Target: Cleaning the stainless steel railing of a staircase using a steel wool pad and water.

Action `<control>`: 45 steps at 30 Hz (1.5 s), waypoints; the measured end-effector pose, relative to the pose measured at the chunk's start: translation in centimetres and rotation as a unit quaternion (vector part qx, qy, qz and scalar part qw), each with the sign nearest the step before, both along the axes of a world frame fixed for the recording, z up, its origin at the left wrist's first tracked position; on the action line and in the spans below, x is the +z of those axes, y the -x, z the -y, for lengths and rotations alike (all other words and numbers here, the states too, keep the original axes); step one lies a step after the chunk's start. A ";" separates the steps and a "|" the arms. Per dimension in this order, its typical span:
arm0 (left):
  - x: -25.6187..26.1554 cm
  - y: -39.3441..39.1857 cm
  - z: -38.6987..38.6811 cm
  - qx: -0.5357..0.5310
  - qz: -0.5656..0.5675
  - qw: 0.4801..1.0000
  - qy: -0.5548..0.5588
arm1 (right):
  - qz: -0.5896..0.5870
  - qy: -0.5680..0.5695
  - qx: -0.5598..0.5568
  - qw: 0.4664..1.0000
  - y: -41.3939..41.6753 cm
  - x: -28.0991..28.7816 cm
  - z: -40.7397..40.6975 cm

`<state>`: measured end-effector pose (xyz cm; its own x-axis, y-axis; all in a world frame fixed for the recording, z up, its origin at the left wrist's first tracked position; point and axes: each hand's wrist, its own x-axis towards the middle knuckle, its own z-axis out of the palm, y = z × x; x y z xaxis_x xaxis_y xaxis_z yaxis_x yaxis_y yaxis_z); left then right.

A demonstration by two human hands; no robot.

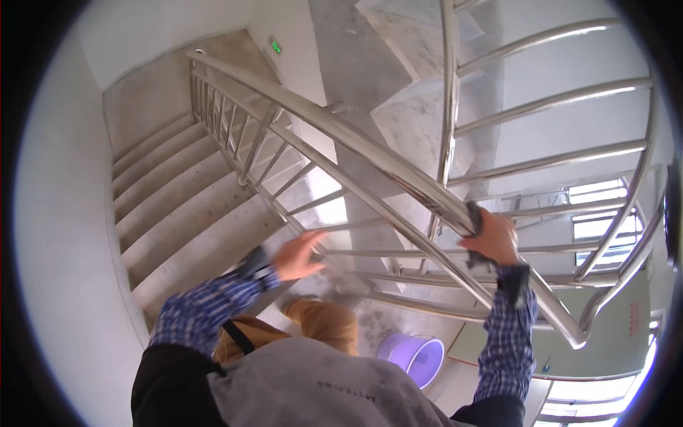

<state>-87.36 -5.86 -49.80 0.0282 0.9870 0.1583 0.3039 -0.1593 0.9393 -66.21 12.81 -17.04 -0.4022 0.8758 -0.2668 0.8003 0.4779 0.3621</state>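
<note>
My right hand (492, 237) presses a dark grey cloth (474, 224) around the round stainless-steel handrail (368, 152) of the staircase, near its lower bend. The cloth sits between my palm and the metal, partly hidden by my fingers. My left hand (300, 256) is free, its thumb and fingers spread, slightly blurred. It hovers near the lower rails and balusters (299, 176), to the left of the handrail; whether it touches any metal I cannot tell. Both my wrists carry dark bands.
Concrete stairs (181, 213) run down on the left beside a white wall (64, 224). A purple bucket (392, 347) stands on the floor by my legs. More steel railing (549, 157) rises at the right. A green lit exit sign (275, 45) hangs on the far wall.
</note>
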 end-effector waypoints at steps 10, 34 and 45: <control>-18.2 12.5 33.8 0.356 -0.154 0.830 0.401 | 0.039 0.051 0.076 0.995 30.6 -23.9 -13.2; -31.5 7.1 34.8 0.353 0.077 0.766 0.532 | 0.024 0.190 0.111 0.975 26.6 -25.2 -17.1; -29.5 7.4 37.1 0.330 0.083 0.723 0.601 | 0.067 0.025 0.081 0.994 12.7 -11.4 -5.5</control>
